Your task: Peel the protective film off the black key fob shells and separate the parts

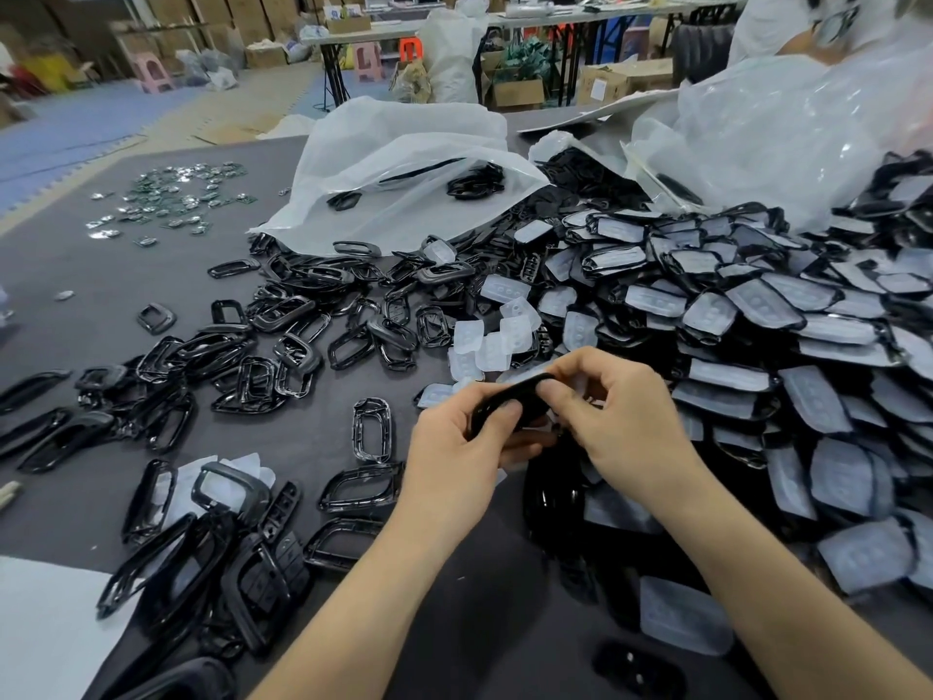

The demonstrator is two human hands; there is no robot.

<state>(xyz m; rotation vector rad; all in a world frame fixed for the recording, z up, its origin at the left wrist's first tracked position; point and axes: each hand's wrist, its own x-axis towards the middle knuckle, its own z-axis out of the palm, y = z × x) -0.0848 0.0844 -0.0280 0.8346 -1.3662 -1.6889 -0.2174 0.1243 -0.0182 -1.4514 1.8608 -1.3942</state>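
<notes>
- Both hands are on one glossy black plastic key fob shell (507, 394), held just above the grey table mat (101, 295), near the middle.
- Left hand (449, 447) grips its left end, thumb on top. Right hand (621, 421) pinches the right end with curled fingertips.
- Can't tell if any film has lifted, the fingers cover it.
- My take: brace with the left, catch a film corner with a nail, peel low and slow.
- Finished bits probably go left with the loose black frames (282, 315), not right with the film-covered heap (757, 315).
</notes>
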